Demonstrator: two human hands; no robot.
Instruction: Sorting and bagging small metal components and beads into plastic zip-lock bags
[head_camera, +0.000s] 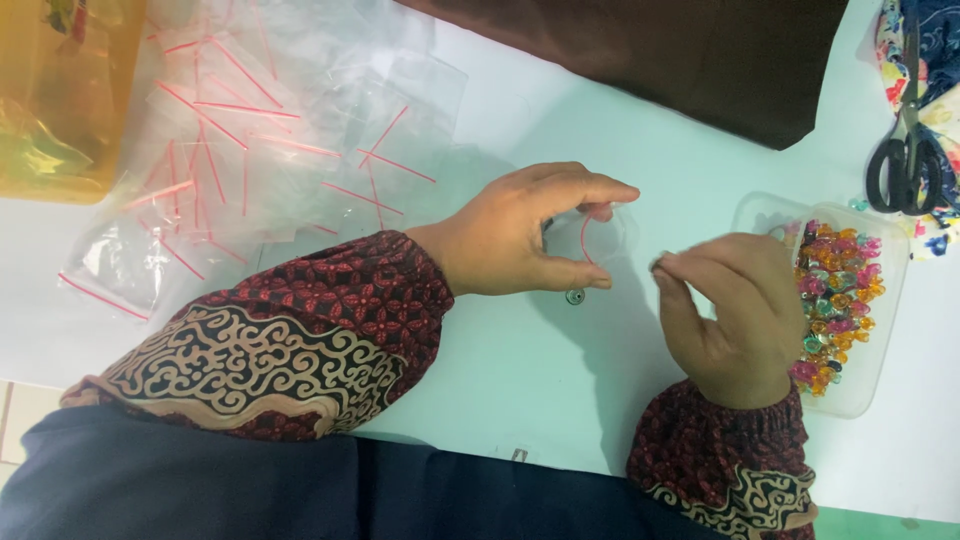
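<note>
Two hands, left hand (520, 240) fingers holding small clear bag (590, 240) open, right hand (730, 310) fingers pinched on bead (660, 262)

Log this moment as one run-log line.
left hand: holds small clear bag open | right hand: pinches something tiny beside it | bead: below bag | bead tray: right | bag pile: left

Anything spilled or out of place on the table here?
One small bead lies loose on the table, just under the left hand and its clear zip bag, apart from the beads in the plastic tray. The spare bags are strewn about.
</note>
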